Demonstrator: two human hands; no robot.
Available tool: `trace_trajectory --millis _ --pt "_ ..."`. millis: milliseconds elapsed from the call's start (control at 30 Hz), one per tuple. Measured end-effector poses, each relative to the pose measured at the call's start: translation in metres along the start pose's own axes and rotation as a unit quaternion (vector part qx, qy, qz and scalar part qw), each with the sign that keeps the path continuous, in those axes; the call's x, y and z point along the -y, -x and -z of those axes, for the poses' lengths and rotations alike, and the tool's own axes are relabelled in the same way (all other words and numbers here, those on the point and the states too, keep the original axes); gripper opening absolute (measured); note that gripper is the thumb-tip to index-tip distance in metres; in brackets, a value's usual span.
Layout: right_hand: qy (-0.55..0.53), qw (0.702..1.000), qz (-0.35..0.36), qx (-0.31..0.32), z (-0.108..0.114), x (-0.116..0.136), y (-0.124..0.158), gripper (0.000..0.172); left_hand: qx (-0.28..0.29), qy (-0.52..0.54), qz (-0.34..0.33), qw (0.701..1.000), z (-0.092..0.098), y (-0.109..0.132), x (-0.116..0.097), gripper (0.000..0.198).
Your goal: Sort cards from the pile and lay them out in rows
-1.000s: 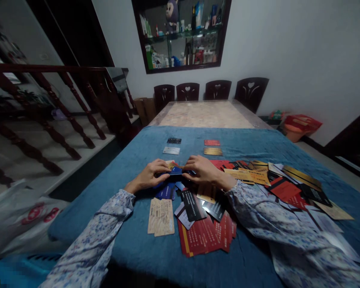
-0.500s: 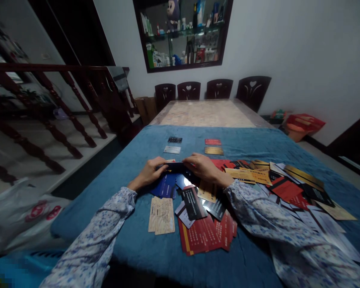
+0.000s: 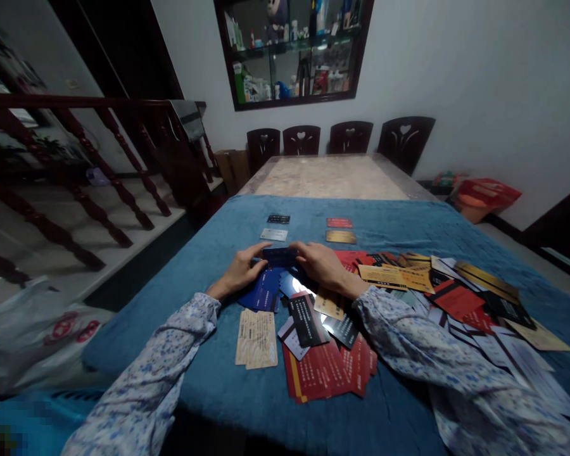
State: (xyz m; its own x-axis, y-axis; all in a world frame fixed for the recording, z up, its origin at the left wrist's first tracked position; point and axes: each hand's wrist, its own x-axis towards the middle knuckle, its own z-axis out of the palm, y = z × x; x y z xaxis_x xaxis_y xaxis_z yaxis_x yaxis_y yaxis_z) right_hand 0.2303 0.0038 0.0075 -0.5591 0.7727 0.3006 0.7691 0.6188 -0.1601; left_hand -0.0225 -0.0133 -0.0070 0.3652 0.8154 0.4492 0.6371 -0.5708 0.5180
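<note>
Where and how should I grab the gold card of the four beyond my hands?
Coming from above, your right hand could pinch the gold card by its near and far long edges: it lies flat on the blue cloth, long sides running crosswise.

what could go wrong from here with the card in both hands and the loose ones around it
The dark blue card, held by its ends between left hand and right hand, might slip from their grip onto the blue cards below.
The right sleeve could brush the loose pile beside it and shift cards.
</note>
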Motion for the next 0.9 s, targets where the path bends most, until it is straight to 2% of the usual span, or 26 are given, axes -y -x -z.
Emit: trace_trajectory --millis 200,700,900 --pt "-0.010 1.000 0.011 0.000 -0.0026 0.0003 -0.0007 0.048 0.001 0.001 -0.029 1.000 -0.0032 0.0000 0.0056 0.044" --pt "-0.020 0.999 0.044 -0.020 -0.0093 -0.0025 -0.0028 0.050 0.007 -0.065 -0.082 0.995 -0.0065 -0.0023 0.0066 0.059" --pt "-0.037 0.998 0.051 -0.023 -0.0082 -0.0057 -0.0034 0.054 0.017 -0.075 -0.078 0.994 -0.0051 -0.0037 0.0053 0.065"
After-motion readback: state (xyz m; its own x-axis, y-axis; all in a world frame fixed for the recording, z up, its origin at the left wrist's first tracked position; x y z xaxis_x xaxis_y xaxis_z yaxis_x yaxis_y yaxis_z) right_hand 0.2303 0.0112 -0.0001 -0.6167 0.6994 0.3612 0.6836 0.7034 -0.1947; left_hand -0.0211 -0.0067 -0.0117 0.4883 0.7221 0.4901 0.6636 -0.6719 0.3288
